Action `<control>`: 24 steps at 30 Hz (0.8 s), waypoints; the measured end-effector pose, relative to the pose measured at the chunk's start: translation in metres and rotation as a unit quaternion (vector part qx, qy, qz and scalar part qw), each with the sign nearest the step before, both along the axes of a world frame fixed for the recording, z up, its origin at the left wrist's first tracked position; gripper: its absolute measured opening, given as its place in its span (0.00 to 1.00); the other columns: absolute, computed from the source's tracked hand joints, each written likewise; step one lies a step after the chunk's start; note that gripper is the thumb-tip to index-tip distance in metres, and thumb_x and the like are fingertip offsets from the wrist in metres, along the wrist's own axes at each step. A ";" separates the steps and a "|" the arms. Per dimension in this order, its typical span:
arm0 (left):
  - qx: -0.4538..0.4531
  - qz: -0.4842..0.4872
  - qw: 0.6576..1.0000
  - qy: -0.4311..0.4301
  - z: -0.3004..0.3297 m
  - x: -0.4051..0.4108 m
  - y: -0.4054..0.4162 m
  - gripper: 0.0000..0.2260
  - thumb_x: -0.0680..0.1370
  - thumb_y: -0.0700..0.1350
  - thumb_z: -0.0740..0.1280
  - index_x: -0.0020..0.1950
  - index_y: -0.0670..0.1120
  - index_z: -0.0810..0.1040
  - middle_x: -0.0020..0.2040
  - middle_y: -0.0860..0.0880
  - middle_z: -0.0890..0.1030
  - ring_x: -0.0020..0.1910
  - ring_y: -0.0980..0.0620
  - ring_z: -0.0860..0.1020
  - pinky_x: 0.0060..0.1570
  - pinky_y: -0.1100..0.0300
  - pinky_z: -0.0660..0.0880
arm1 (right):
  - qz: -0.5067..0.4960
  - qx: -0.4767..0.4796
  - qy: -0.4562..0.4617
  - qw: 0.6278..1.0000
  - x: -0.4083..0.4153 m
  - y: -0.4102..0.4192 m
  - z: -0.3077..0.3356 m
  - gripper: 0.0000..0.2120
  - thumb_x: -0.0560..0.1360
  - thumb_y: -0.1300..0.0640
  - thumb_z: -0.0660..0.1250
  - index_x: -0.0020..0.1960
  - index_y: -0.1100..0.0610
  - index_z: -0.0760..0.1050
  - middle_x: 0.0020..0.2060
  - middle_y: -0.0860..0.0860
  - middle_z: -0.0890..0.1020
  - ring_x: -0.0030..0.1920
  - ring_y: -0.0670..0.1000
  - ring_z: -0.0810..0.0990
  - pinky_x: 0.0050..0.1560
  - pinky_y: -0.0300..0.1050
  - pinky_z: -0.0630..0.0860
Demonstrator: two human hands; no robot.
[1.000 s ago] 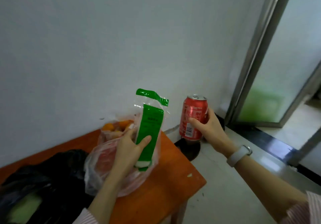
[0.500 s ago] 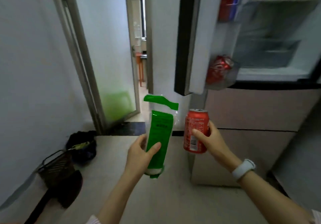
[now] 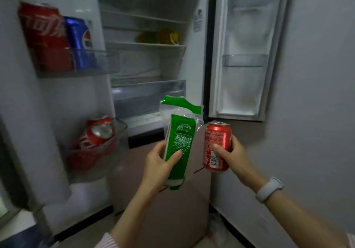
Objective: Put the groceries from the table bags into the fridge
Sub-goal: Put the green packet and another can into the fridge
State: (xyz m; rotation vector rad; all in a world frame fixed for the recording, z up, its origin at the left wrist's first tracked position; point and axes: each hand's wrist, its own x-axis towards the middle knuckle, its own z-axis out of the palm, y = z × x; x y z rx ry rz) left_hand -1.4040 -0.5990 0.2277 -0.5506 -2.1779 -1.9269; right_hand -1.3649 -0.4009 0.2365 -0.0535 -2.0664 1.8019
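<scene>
My left hand point(image 3: 159, 164) grips a green plastic packet point(image 3: 179, 142) upright, its clear top with a green strip pointing up. My right hand point(image 3: 233, 154) holds a red soda can point(image 3: 216, 145) upright beside the packet. Both are in front of the open fridge point(image 3: 148, 59), just below its drawer point(image 3: 148, 92). The fridge's two upper doors stand open. The table and bags are out of view.
The left door's upper bin point(image 3: 76, 63) holds a red can and a blue can; its lower bin point(image 3: 96, 147) holds red cans. Yellowish items point(image 3: 159, 36) sit on an inner shelf. The right door's bins point(image 3: 245, 60) look bare. A closed lower panel point(image 3: 165, 199) is underneath.
My view has swung from the table, past the doorway, to face the open fridge. Both hands kept hold of the packet and the can and are now close to the fridge opening.
</scene>
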 end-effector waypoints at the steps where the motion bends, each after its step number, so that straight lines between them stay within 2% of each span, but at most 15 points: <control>1: 0.008 -0.014 1.000 0.008 0.012 -0.020 0.016 0.12 0.72 0.41 0.71 0.54 0.49 0.76 0.49 0.53 0.81 0.48 0.58 0.79 0.46 0.63 0.76 | -0.017 0.005 0.013 1.000 -0.012 0.015 0.012 0.21 0.71 0.59 0.69 0.61 0.55 0.66 0.51 0.51 0.78 0.50 0.51 0.79 0.49 0.45 0.77; 4: 0.029 -0.038 0.998 0.042 0.052 -0.077 0.064 0.12 0.72 0.42 0.71 0.55 0.45 0.77 0.51 0.49 0.82 0.49 0.54 0.80 0.48 0.59 0.77 | -0.053 0.017 0.068 0.996 -0.049 0.057 0.054 0.19 0.71 0.60 0.69 0.59 0.53 0.67 0.49 0.48 0.78 0.49 0.48 0.79 0.46 0.41 0.76; 7: 0.043 -0.046 0.995 0.080 0.093 -0.123 0.108 0.14 0.72 0.42 0.70 0.57 0.42 0.76 0.50 0.48 0.81 0.49 0.53 0.79 0.44 0.64 0.76 | -0.087 0.040 0.125 0.988 -0.085 0.100 0.103 0.22 0.70 0.59 0.70 0.60 0.53 0.66 0.49 0.45 0.77 0.49 0.43 0.78 0.51 0.44 0.76; 9: 0.059 -0.051 0.991 0.104 0.119 -0.149 0.134 0.12 0.73 0.41 0.70 0.56 0.42 0.76 0.49 0.48 0.81 0.47 0.54 0.79 0.42 0.66 0.77 | -0.107 0.063 0.162 0.979 -0.112 0.130 0.137 0.24 0.70 0.59 0.70 0.62 0.54 0.65 0.49 0.44 0.76 0.49 0.41 0.76 0.52 0.43 0.75; 12: 0.083 -0.053 0.987 0.128 0.152 -0.186 0.168 0.10 0.73 0.40 0.70 0.53 0.44 0.76 0.47 0.48 0.81 0.45 0.53 0.79 0.43 0.59 0.77 | -0.142 0.094 0.229 0.958 -0.153 0.173 0.188 0.27 0.70 0.58 0.71 0.64 0.56 0.64 0.51 0.45 0.75 0.49 0.38 0.74 0.50 0.37 0.72; 14: 0.092 -0.053 0.984 0.145 0.168 -0.210 0.189 0.09 0.73 0.41 0.69 0.52 0.46 0.76 0.46 0.51 0.81 0.45 0.56 0.79 0.40 0.61 0.75 | -0.156 0.095 0.266 0.947 -0.182 0.200 0.218 0.29 0.69 0.58 0.72 0.65 0.57 0.63 0.52 0.46 0.75 0.49 0.39 0.75 0.51 0.37 0.72; 17: 0.108 -0.041 0.979 0.167 0.186 -0.242 0.217 0.06 0.73 0.42 0.69 0.48 0.50 0.75 0.46 0.52 0.80 0.44 0.56 0.79 0.37 0.63 0.73 | -0.165 0.114 0.245 0.949 -0.230 0.242 0.255 0.31 0.66 0.53 0.75 0.64 0.58 0.65 0.55 0.50 0.77 0.53 0.47 0.77 0.56 0.46 0.75; 20: 0.128 -0.029 0.976 0.171 0.195 -0.268 0.236 0.07 0.73 0.42 0.69 0.47 0.51 0.76 0.47 0.51 0.81 0.45 0.53 0.79 0.39 0.59 0.75 | -0.159 0.174 0.166 0.957 -0.276 0.278 0.274 0.39 0.54 0.41 0.75 0.61 0.56 0.69 0.52 0.52 0.80 0.51 0.50 0.80 0.56 0.53 0.77; 22: 0.131 -0.024 0.976 0.171 0.198 -0.283 0.244 0.07 0.73 0.42 0.69 0.48 0.50 0.76 0.47 0.50 0.81 0.46 0.52 0.79 0.40 0.58 0.75 | -0.136 0.211 0.107 0.962 -0.300 0.295 0.275 0.39 0.54 0.43 0.75 0.60 0.58 0.69 0.51 0.53 0.81 0.50 0.52 0.80 0.53 0.53 0.78; 24: 0.133 -0.019 0.976 0.172 0.201 -0.295 0.251 0.07 0.73 0.41 0.69 0.49 0.49 0.76 0.47 0.50 0.81 0.47 0.51 0.80 0.40 0.58 0.76 | -0.117 0.245 0.061 0.961 -0.315 0.303 0.272 0.32 0.59 0.49 0.76 0.59 0.60 0.71 0.49 0.55 0.81 0.46 0.52 0.82 0.47 0.48 0.79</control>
